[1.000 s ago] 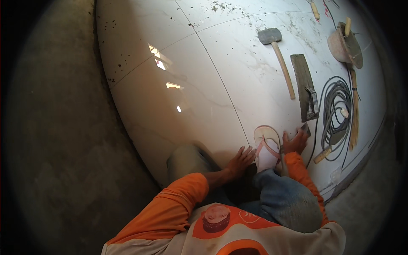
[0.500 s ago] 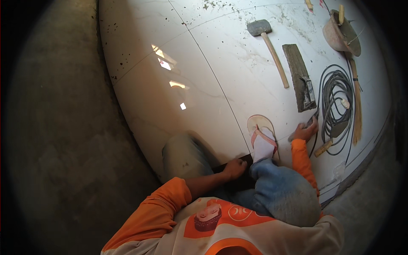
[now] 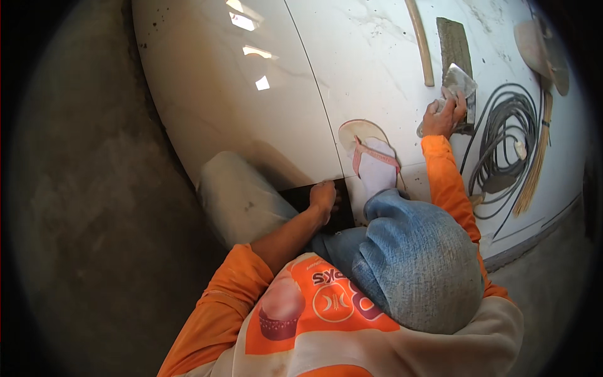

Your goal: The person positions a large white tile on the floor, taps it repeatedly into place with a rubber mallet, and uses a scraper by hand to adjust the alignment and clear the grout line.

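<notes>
My left hand (image 3: 323, 200) is over a dark rectangular patch (image 3: 342, 210) between my knees, fingers curled; what they may hold is hidden. My right hand (image 3: 445, 114), in an orange sleeve, reaches forward right and grips a flat, pale scraper (image 3: 460, 80), its squarish blade showing past the fingertips. It is above a long grey mortar-stained board (image 3: 452, 41), overlapping its near part. A small grey piece (image 3: 420, 129) shows at the left side of this hand; I cannot tell what it is.
Large white tiles (image 3: 264, 119) cover the floor. A wooden mallet handle (image 3: 419, 44) lies left of the board. To the right are a coiled grey cable (image 3: 496, 141), a straw brush (image 3: 536, 166) and a bowl-like hat (image 3: 532, 49). Bare concrete (image 3: 75, 207) runs along the left.
My right hand has moved forward from beside the cable to the board, and the scraper blade now shows. My left hand has shifted a little left and forward. The view has tilted nearer to me.
</notes>
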Demonstrator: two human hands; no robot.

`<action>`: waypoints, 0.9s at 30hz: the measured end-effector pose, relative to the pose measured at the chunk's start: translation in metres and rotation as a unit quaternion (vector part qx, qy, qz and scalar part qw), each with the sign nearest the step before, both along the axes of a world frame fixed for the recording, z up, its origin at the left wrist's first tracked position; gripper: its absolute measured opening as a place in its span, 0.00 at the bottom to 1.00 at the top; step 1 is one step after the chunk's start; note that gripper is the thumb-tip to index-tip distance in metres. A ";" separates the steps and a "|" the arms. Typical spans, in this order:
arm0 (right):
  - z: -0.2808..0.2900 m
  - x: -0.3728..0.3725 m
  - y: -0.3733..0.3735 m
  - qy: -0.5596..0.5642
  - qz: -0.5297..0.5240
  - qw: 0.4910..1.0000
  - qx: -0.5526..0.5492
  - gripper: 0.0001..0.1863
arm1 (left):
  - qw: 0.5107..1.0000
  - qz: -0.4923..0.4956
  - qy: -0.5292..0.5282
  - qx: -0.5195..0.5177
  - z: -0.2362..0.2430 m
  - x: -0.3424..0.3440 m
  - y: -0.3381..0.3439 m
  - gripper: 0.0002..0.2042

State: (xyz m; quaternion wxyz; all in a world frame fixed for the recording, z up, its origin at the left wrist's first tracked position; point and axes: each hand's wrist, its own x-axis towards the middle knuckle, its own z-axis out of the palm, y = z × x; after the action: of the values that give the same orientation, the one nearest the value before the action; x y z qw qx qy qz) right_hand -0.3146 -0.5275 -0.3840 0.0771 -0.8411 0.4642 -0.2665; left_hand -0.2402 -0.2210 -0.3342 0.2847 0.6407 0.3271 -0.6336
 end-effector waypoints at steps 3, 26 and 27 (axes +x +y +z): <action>0.019 0.020 0.008 0.096 0.000 0.994 -0.057 0.20 | 0.966 -0.236 -0.108 -0.003 0.013 0.006 -0.020 0.21; -0.021 0.386 -0.012 0.183 0.420 0.888 0.050 0.39 | 0.702 -0.433 -0.543 0.157 -0.058 0.231 -0.124 0.37; -0.021 0.394 -0.016 0.183 0.419 0.888 0.044 0.39 | 0.707 -0.419 -0.545 0.169 -0.060 0.243 -0.131 0.36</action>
State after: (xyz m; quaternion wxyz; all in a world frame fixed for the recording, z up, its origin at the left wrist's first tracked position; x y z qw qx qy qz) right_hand 0.0793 -0.5432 -0.4049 0.1328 -0.9870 0.0856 -0.0301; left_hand 0.0026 -0.3522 -0.3946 0.0055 0.9830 -0.0854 -0.1627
